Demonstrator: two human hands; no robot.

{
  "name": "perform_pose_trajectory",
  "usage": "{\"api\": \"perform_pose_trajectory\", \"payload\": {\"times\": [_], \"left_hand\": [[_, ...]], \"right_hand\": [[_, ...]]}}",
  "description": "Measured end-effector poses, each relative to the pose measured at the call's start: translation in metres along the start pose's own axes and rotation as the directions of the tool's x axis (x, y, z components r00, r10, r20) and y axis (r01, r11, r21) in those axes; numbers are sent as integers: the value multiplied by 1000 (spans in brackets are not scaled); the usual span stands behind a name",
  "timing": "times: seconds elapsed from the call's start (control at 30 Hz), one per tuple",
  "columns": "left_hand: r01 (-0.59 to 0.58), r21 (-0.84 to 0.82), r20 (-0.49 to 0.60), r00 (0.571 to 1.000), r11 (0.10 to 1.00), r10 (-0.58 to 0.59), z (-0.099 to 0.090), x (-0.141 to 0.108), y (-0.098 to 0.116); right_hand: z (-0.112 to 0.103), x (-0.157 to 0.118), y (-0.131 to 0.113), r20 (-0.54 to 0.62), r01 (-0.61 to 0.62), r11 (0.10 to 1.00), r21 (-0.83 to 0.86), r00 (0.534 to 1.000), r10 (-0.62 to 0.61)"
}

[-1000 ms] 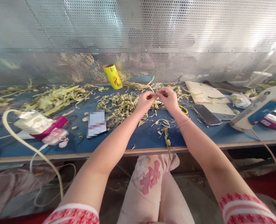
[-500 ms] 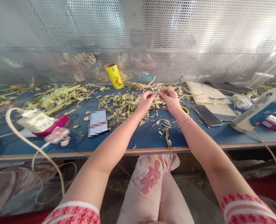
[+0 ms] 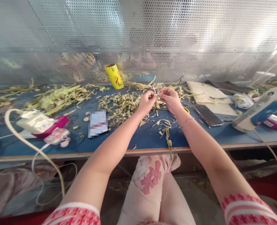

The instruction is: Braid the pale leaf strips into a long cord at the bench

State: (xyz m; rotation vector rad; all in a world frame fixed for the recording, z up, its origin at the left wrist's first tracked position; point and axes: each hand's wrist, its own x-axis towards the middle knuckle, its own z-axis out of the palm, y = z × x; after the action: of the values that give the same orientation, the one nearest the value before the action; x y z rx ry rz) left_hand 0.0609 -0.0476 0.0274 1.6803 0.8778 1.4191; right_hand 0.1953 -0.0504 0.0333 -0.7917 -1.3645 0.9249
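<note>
My left hand (image 3: 148, 100) and my right hand (image 3: 170, 97) meet above the blue table, fingertips pinched close together. Between them is a small pale piece (image 3: 156, 94), too small to name, which both hands seem to grip. Under and behind the hands spreads a heap of pale green, curled plant scraps (image 3: 123, 107). Part of a yellow ring-shaped handle (image 3: 186, 110) shows beside my right wrist. Nearer the table edge lies a loose bunch of shreds with a thin stalk (image 3: 168, 139).
A yellow cardboard tube (image 3: 114, 76) leans by the perforated metal wall (image 3: 162, 28). Longer leaves (image 3: 61, 95) lie at left, near a charger with a cable (image 3: 36, 120). A phone (image 3: 208, 115), cardboard (image 3: 206, 93) and a tilted white-and-blue container (image 3: 258, 109) are at right.
My fingertips have come closer together around the small pale piece. At the far left edge, part of another person's hand has come into view.
</note>
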Motion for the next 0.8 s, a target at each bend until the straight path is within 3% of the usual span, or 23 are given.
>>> {"api": "perform_pose_trajectory", "payload": {"times": [0.2,0.33,0.8], "left_hand": [[-50,55,-11,999,997,51,1,0,-2],[-34,31,-66,997,999,36,1,1,-3],[-19,-70,-19,1000,997,18,0,4,-7]], "right_hand": [[1,-1,0,61,-95,990,104,994,89],[2,-1,2,54,-85,993,82,995,81],[5,-3,-1,31,-128,990,65,992,126]]}}
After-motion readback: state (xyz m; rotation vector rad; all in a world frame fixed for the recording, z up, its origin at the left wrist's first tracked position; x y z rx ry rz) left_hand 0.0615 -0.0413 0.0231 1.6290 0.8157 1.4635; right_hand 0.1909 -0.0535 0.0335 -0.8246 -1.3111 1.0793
